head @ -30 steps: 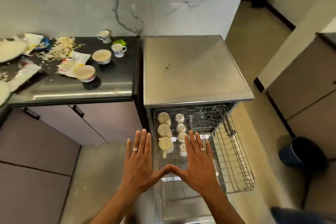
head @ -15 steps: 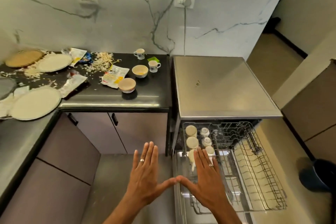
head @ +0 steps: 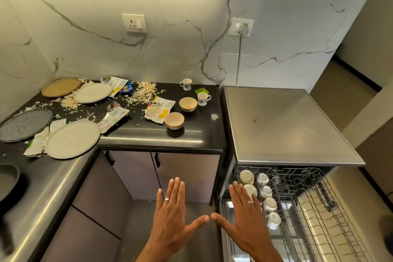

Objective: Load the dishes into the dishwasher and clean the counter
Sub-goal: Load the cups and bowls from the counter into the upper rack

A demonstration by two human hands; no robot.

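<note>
While both hands hover flat with fingers straight and thumb tips nearly touching, holding nothing, the left hand (head: 170,217) is over the floor before the cabinet doors and the right hand (head: 244,219) is over the left edge of the pulled-out dishwasher rack (head: 314,208). Upturned cups (head: 270,204) stand in the rack just beside the right hand's fingers, with the rack's right side bare wire. Plates (head: 73,139), bowls (head: 174,120), mugs (head: 203,99) and torn wrappers (head: 159,110) lie on the black worktop (head: 159,140), well apart from both hands.

View tilted up and left, more counter (head: 148,134) visible, thumbs just parted
</note>
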